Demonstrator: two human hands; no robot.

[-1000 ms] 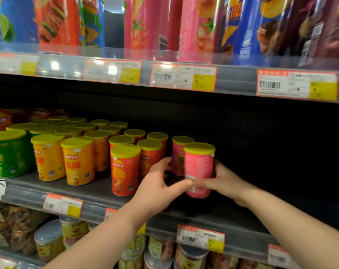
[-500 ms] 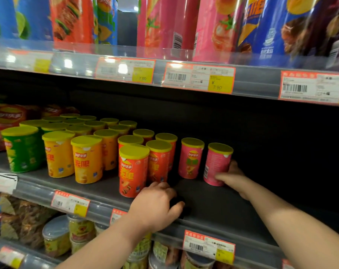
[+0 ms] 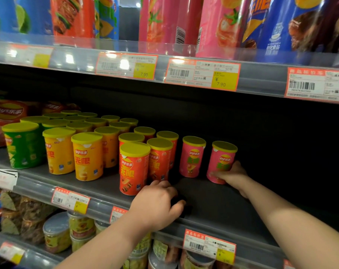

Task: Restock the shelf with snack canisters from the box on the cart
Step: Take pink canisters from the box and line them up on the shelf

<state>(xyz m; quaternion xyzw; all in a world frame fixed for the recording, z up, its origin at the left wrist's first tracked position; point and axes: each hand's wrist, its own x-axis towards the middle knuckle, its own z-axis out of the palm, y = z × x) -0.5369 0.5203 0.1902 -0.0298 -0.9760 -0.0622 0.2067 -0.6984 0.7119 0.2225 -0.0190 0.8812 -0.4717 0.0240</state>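
Two hands: your left hand [image 3: 157,204] rests on the front of the shelf [image 3: 219,199], fingers loosely curled, holding nothing that shows. Your right hand [image 3: 231,176] has its grip closed round the lower part of the new pink canister [image 3: 222,162].
Just changed: one second ago both hands held this canister raised, nearer the front. Now it stands upright deeper on the shelf, logo toward you, and the left hand has let go.
Meaning for the task: I judge this canister is placed and only the release is left. The box and the cart are out of view.
Where it stands: right of the other pink canister [image 3: 193,156], in one row with it, a gap between them.
Edges: the shelf lip is just under your left hand. The upper shelf [image 3: 261,82] hangs over the lids.
Open room: right of the new canister, and in front of both pink ones, the shelf is open. The red canisters [image 3: 134,167] stand close on the left, so draw your right hand back toward you.
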